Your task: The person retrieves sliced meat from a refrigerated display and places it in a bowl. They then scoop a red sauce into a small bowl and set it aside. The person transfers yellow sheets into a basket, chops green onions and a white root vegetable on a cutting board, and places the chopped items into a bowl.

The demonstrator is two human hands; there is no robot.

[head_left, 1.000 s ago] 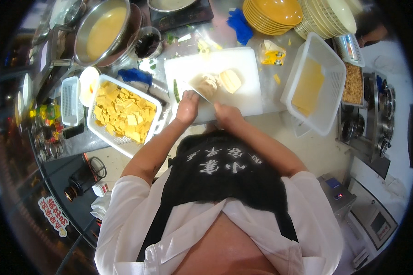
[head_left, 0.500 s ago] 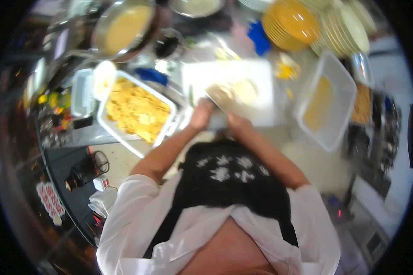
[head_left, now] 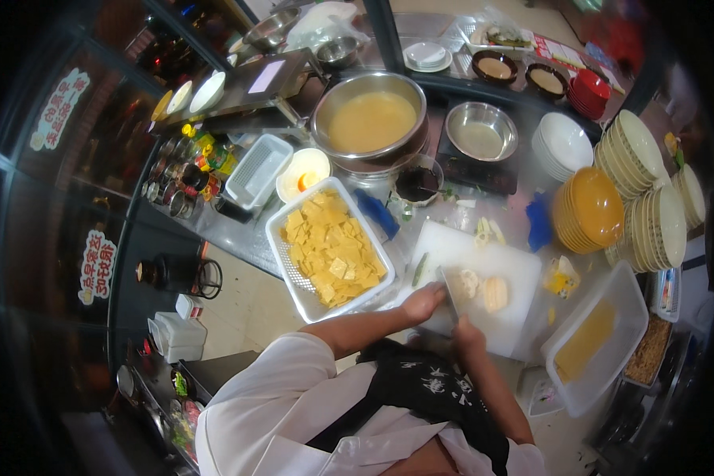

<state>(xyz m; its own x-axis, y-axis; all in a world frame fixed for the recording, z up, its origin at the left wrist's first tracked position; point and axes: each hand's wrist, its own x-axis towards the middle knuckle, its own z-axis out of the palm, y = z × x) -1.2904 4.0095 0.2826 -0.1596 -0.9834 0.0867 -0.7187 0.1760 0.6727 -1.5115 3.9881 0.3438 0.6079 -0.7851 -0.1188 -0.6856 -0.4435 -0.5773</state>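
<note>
A kitchen knife [head_left: 450, 290] is in my right hand [head_left: 470, 336], which is closed round its handle at the near edge of the white cutting board [head_left: 506, 337]. Close to the left face of the blade, my left hand [head_left: 423, 305] has its fingers curled together; whatever they hold, if anything, is hidden. Just right of the blade lie pale cut pieces [head_left: 469, 283] and a rounded, cream-coloured chunk [head_left: 495, 293]. A slim green vegetable piece [head_left: 420, 269] rests at the board's left side, and whitish-green stalks [head_left: 488, 232] lie at its far edge.
Left of the board sits a white basket [head_left: 297, 295] of yellow squares. Beyond are a steel pot [head_left: 321, 119] of cloudy liquid and a bowl of dark liquid [head_left: 417, 184]. To the right stand stacked orange bowls [head_left: 591, 208], pale bowls [head_left: 660, 230] and a translucent tub [head_left: 562, 397].
The view has swung, so board and hands appear lower and further right, and more of the far counter shows. Both hands remain by the knife at the board's near edge.
</note>
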